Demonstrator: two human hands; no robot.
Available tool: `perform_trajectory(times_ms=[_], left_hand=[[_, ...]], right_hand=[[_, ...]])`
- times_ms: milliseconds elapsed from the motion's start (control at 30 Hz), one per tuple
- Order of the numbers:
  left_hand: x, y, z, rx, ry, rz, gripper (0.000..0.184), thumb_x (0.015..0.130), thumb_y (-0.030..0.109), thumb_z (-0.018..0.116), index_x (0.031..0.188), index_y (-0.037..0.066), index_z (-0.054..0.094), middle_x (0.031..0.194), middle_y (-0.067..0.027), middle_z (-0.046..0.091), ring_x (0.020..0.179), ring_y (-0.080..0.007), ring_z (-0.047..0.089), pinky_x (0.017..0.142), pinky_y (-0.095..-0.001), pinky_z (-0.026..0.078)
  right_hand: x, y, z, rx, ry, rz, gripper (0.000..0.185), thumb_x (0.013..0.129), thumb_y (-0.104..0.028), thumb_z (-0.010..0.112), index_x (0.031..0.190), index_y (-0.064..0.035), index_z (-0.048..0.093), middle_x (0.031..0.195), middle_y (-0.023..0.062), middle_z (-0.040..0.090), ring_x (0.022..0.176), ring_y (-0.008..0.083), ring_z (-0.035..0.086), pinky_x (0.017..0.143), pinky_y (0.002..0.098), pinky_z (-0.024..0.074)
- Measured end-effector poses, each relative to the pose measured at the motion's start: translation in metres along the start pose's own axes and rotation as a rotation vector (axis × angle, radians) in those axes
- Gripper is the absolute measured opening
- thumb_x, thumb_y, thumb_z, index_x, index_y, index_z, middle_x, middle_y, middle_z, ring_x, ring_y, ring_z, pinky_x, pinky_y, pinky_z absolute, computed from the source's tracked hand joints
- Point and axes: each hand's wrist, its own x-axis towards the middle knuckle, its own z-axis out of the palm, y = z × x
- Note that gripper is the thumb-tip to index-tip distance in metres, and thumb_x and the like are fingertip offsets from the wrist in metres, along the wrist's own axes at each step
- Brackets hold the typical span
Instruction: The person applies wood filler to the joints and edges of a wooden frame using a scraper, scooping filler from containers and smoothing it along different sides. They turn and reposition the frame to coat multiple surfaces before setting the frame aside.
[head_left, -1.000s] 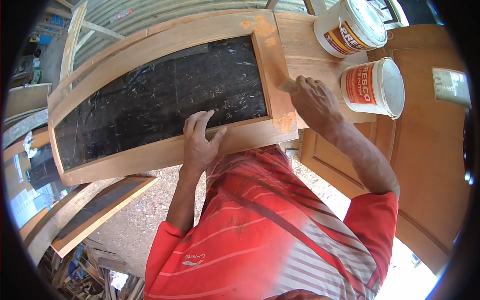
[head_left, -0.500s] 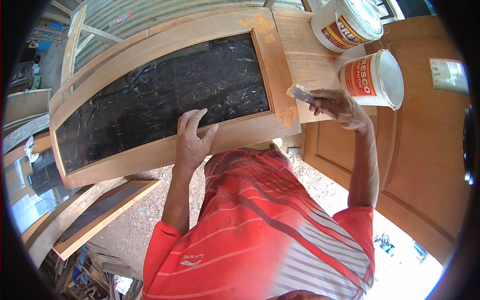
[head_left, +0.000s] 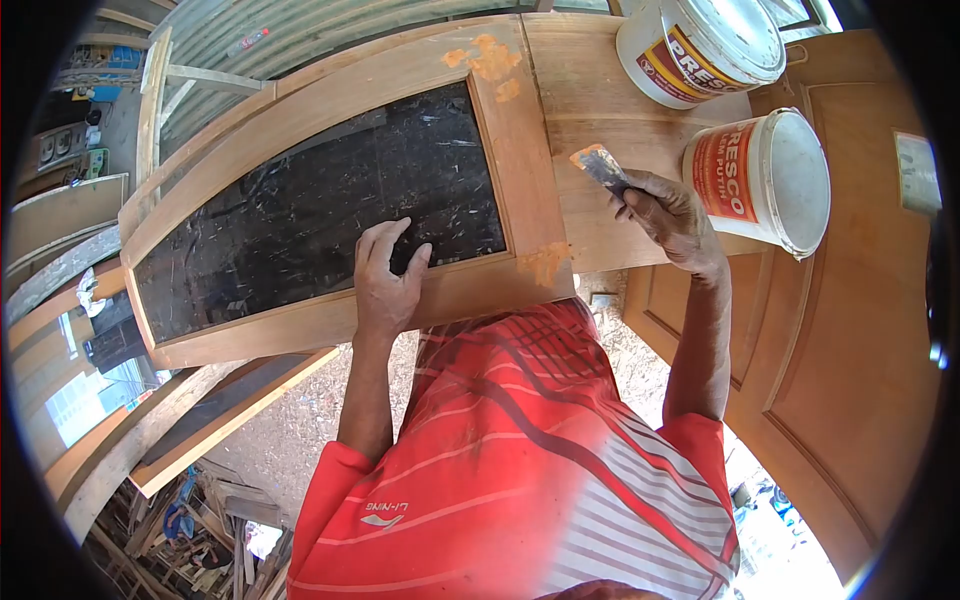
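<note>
My putty knife (head_left: 604,169) sits above the wooden surface (head_left: 585,238), just beyond the right edge of the door frame (head_left: 470,290). I judge it light, its thin blade stiff with a little spring; the bare end is the place to pinch, since the orange filler on the tip looks soft and smeary. My right hand (head_left: 668,222) holds it between thumb and fingers, forearm upright, blade angled away leftward. My left hand (head_left: 388,284) lies spread over the near rail, fingertips above the dark panel (head_left: 320,200), which may be slick; the frame seems heavy and rigid.
</note>
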Motion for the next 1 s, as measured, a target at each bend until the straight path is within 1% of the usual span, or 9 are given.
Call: perform_trajectory(times_ms=[100, 200, 300, 400, 500, 633, 733, 800, 1000], left_hand=[[0.008, -0.003, 0.002, -0.031, 0.015, 0.002, 0.038, 0.091, 0.017, 0.081, 0.124, 0.001, 0.071, 0.122, -0.0183, 0.067, 0.116, -0.0365, 0.063, 0.103, -0.0446, 0.051], [0.017, -0.008, -0.001, -0.030, 0.017, 0.011, 0.035, 0.093, 0.016, 0.079, 0.123, 0.002, 0.072, 0.121, -0.0176, 0.069, 0.115, -0.0352, 0.066, 0.102, -0.0428, 0.052], [0.025, -0.011, -0.003, -0.028, 0.007, 0.043, 0.032, 0.093, 0.014, 0.079, 0.123, 0.002, 0.073, 0.120, -0.0169, 0.070, 0.114, -0.0342, 0.067, 0.101, -0.0423, 0.052], [0.031, -0.017, -0.006, -0.033, -0.020, 0.076, 0.032, 0.092, 0.011, 0.079, 0.122, 0.002, 0.073, 0.119, -0.0165, 0.070, 0.113, -0.0338, 0.067, 0.100, -0.0425, 0.052], [0.038, -0.023, -0.008, -0.032, -0.049, 0.111, 0.031, 0.091, 0.010, 0.079, 0.121, 0.002, 0.073, 0.118, -0.0166, 0.070, 0.111, -0.0339, 0.067, 0.099, -0.0425, 0.053], [0.052, -0.016, -0.009, -0.014, -0.070, 0.169, 0.035, 0.088, 0.010, 0.081, 0.121, 0.003, 0.073, 0.119, -0.0155, 0.070, 0.113, -0.0351, 0.065, 0.099, -0.0438, 0.052], [0.080, 0.019, 0.004, 0.016, -0.088, 0.382, 0.039, 0.085, 0.012, 0.082, 0.121, 0.004, 0.072, 0.125, -0.0142, 0.067, 0.122, -0.0379, 0.059, 0.106, -0.0472, 0.047], [0.103, 0.050, 0.023, 0.021, -0.161, 0.469, 0.039, 0.084, 0.016, 0.081, 0.121, 0.005, 0.072, 0.136, -0.0139, 0.061, 0.135, -0.0402, 0.050, 0.113, -0.0526, 0.039], [0.153, 0.087, 0.090, 0.243, -0.324, 0.723, 0.029, 0.088, 0.019, 0.075, 0.113, 0.004, 0.074, 0.145, -0.0142, 0.053, 0.149, -0.0401, 0.034, 0.120, -0.0630, 0.028]], right_hand=[[0.000, 0.006, -0.007, -0.011, 0.039, -0.042, 0.028, 0.108, -0.008, 0.059, 0.132, 0.0030, 0.070, 0.099, 0.0057, 0.070, 0.090, 0.0131, 0.064, 0.085, 0.0302, 0.0524], [-0.008, -0.008, -0.005, -0.420, 0.077, -0.109, 0.029, 0.105, -0.007, 0.063, 0.132, 0.0010, 0.070, 0.099, 0.0082, 0.069, 0.089, 0.0140, 0.064, 0.082, 0.0310, 0.0516], [-0.012, -0.018, 0.008, -0.530, 0.134, -0.028, 0.031, 0.100, -0.005, 0.068, 0.130, -0.0029, 0.072, 0.101, 0.0123, 0.070, 0.089, 0.0196, 0.067, 0.079, 0.0351, 0.0525], [-0.004, 0.002, 0.022, -0.676, 0.312, -0.096, 0.031, 0.097, -0.005, 0.071, 0.129, -0.0053, 0.073, 0.104, 0.0153, 0.071, 0.090, 0.0273, 0.070, 0.078, 0.0398, 0.0540], [0.009, 0.021, 0.030, -0.719, 0.388, -0.129, 0.032, 0.095, -0.005, 0.072, 0.127, -0.0065, 0.073, 0.107, 0.0171, 0.071, 0.094, 0.0331, 0.070, 0.079, 0.0429, 0.0550], [0.017, 0.038, 0.038, -0.737, 0.406, -0.167, 0.033, 0.094, -0.004, 0.073, 0.127, -0.0069, 0.073, 0.107, 0.0161, 0.070, 0.096, 0.0336, 0.070, 0.080, 0.0436, 0.0557], [0.017, 0.041, 0.049, -0.729, 0.430, -0.151, 0.033, 0.093, -0.004, 0.074, 0.126, -0.0076, 0.073, 0.108, 0.0156, 0.070, 0.097, 0.0342, 0.070, 0.081, 0.0441, 0.0561], [0.017, 0.041, 0.056, -0.727, 0.470, -0.144, 0.032, 0.093, -0.005, 0.074, 0.125, -0.0080, 0.074, 0.108, 0.0153, 0.070, 0.097, 0.0345, 0.070, 0.082, 0.0444, 0.0564], [0.018, 0.046, 0.069, -0.790, 0.533, -0.132, 0.031, 0.092, -0.008, 0.075, 0.123, -0.0101, 0.074, 0.107, 0.0137, 0.069, 0.098, 0.0334, 0.070, 0.081, 0.0454, 0.0581]])
